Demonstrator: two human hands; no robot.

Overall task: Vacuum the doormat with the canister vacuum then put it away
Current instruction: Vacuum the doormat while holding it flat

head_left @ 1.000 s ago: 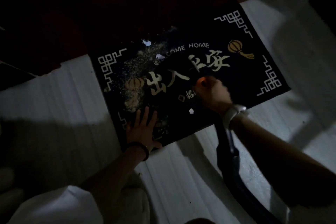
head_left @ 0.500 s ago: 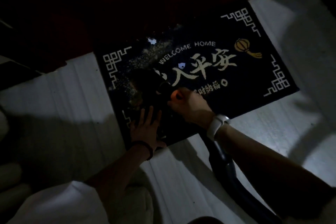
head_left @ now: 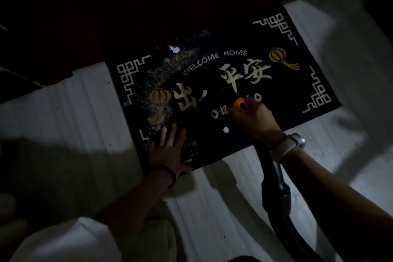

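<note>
Mid-vacuuming: left hand point(head_left: 168, 151) flat, fingers spread, pins doormat point(head_left: 276, 100) on floor; right hand point(head_left: 253, 117) wrapped round vacuum hose point(head_left: 276, 181). Crumbs point(head_left: 157, 100), 2 paper bits point(head_left: 225, 130) remain; storage pending.

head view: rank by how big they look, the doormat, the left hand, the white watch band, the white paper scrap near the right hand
1. doormat
2. left hand, nearer the camera than most of the mat
3. white watch band
4. white paper scrap, clearly the smallest
</note>
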